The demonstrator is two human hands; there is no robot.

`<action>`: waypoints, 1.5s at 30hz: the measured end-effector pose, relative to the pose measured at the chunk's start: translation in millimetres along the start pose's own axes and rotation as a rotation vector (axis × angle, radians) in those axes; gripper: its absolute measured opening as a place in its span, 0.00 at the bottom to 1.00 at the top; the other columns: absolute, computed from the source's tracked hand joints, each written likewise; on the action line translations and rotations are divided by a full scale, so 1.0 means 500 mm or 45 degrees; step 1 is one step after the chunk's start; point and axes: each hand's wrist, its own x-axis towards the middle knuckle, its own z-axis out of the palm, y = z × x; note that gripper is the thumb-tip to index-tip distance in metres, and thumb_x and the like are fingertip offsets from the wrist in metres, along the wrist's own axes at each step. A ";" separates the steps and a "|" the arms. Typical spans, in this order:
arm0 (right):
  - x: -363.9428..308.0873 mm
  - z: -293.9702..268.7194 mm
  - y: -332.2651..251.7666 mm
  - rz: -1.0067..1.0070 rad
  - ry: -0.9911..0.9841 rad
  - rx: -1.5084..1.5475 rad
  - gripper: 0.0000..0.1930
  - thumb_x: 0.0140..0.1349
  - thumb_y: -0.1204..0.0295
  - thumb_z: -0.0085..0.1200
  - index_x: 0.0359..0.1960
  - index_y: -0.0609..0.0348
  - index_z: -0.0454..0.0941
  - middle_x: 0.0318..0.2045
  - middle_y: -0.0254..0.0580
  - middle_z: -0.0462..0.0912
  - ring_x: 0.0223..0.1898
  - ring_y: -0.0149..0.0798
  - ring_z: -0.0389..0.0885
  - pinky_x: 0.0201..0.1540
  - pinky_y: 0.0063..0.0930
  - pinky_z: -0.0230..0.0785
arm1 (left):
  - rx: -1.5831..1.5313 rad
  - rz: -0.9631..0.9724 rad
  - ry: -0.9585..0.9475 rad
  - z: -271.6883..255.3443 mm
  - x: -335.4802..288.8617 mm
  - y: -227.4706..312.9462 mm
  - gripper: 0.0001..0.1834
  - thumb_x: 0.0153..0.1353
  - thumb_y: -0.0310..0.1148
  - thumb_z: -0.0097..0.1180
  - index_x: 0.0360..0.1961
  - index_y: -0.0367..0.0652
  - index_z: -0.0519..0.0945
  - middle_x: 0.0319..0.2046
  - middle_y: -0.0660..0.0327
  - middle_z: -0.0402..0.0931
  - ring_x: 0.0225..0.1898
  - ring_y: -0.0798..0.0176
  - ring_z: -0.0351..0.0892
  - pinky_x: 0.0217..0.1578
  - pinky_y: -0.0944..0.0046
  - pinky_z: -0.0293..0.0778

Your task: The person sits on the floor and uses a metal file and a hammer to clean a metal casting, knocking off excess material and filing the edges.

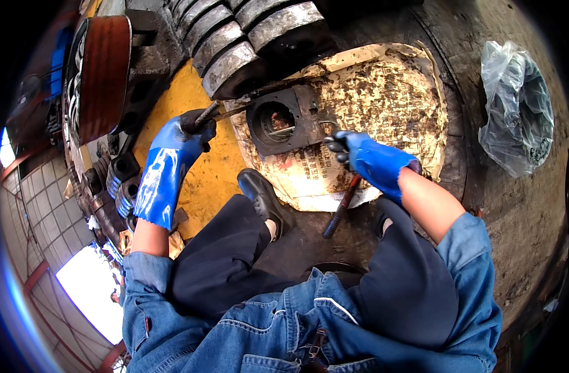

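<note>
A dark metal block (304, 107) with a large round bore lies on a stained paper sack, its bore showing rusty brown residue inside. My left hand (196, 132), in a blue rubber glove with a blackened palm, is closed round a grey metal rod-like tool (207, 114). From that fist a thin bar points toward the block's left side. My right hand (353, 151), gloved the same way, has its fingers curled together just beside the block's right edge. What those fingers pinch, if anything, is too small to make out.
The oil-stained sack (390, 93) spreads under the block. A red-and-black handled tool (342, 208) lies near my shoes. Several heavy rounded metal parts (235, 65) are stacked beyond. A clear plastic bag (517, 109) sits at right; a yellow plate (188, 93) and a reddish-brown curved part (105, 78) are at left.
</note>
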 end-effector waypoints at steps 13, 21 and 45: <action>-0.013 0.010 0.006 -0.083 0.060 -0.202 0.13 0.72 0.65 0.41 0.34 0.55 0.77 0.22 0.31 0.79 0.15 0.28 0.63 0.16 0.24 0.53 | 0.079 0.024 -0.007 0.002 -0.009 0.019 0.03 0.60 0.22 0.53 0.31 0.42 0.77 0.23 0.67 0.73 0.26 0.72 0.75 0.31 0.69 0.72; -0.020 -0.159 -0.085 -0.005 0.168 -0.177 0.14 0.72 0.65 0.43 0.34 0.60 0.77 0.21 0.33 0.79 0.11 0.27 0.62 0.10 0.24 0.55 | -0.047 -0.022 0.090 0.011 -0.021 0.008 0.13 0.63 0.27 0.60 0.49 0.41 0.83 0.27 0.66 0.79 0.27 0.71 0.76 0.31 0.68 0.73; -0.097 -0.210 -0.106 -0.429 0.305 -0.111 0.09 0.71 0.74 0.43 0.41 0.61 0.78 0.31 0.42 0.82 0.21 0.30 0.75 0.14 0.22 0.62 | 0.089 0.093 0.044 0.029 -0.032 0.033 0.17 0.67 0.28 0.53 0.57 0.39 0.79 0.34 0.58 0.82 0.28 0.68 0.78 0.30 0.68 0.75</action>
